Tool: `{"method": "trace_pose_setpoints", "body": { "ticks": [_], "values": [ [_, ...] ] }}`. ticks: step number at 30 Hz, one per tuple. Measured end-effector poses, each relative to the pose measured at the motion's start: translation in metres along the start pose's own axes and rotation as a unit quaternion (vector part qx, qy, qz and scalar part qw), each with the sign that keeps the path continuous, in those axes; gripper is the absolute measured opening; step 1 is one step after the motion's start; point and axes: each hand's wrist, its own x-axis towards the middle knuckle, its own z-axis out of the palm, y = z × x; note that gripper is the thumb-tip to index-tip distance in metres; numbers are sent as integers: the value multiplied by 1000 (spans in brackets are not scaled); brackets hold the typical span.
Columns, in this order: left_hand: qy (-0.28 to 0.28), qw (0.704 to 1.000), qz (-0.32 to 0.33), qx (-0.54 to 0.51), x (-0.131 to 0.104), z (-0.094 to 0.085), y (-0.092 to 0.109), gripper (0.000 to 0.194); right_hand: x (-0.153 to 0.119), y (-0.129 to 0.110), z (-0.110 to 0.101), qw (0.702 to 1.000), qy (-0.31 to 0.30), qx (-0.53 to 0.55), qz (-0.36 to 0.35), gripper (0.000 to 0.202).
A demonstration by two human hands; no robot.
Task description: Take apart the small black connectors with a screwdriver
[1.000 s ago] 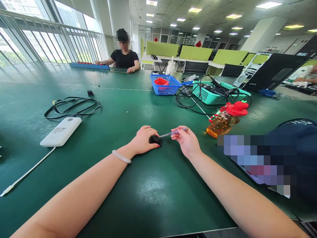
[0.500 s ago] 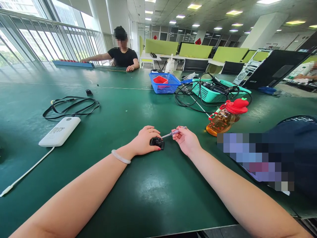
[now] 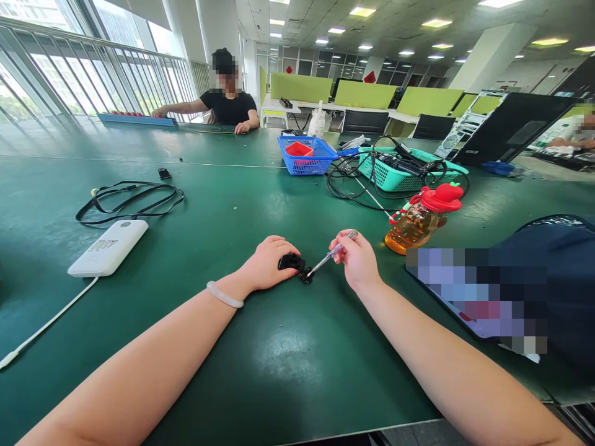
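In the head view, my left hand point(image 3: 271, 262) is closed around a small black plastic part point(image 3: 291, 262) and rests with it on the green table point(image 3: 223, 347). Right beside that part lies a smaller, knobbly black piece point(image 3: 306, 275); I cannot tell whether the two are joined. Between its fingers and thumb my right hand point(image 3: 357, 258) grips a screwdriver point(image 3: 331, 253) with a clear handle, slanting down to the left. Its tip meets the smaller black piece. A pale bangle point(image 3: 225, 295) circles my left wrist.
A white power bank point(image 3: 109, 249) and looped black cable point(image 3: 132, 201) lie left. Ahead are a blue basket point(image 3: 307, 162) and a teal basket point(image 3: 393, 176) of cables. A red-lidded bottle point(image 3: 413, 229) and dark cloth point(image 3: 562, 291) lie right. A person point(image 3: 227, 102) sits across.
The black part in my left hand has been turned, and the smaller black piece now shows at its right. My right hand has shifted slightly right, with the screwdriver tilted more steeply.
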Motion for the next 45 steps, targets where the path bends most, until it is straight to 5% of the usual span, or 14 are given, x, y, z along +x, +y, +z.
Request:
{"method": "trace_pose_setpoints", "body": {
  "ticks": [6,9,13,22,28,39,45],
  "values": [
    [-4,1000,-3,9,-1,1,-1,43,-16,-9,-5,945,12,-178,-274,16],
    [-17,1000,-23,9,-2,0,2,45,-24,-9,-3,918,-16,-225,-325,14],
    [-19,999,-24,9,-1,-2,4,46,-29,-6,2,909,-78,-272,-307,12],
    [-22,1000,-14,11,0,-2,3,43,-23,-2,5,931,-115,-267,-221,16],
    [-18,1000,-17,19,2,-1,0,45,-28,-8,4,921,-83,-263,-277,15],
    [-21,999,-25,10,2,-2,2,47,-33,-21,6,845,-209,-351,-345,9],
    [-23,999,-29,17,2,-3,3,48,-36,-23,6,851,-207,-343,-339,11]
  ]
}}
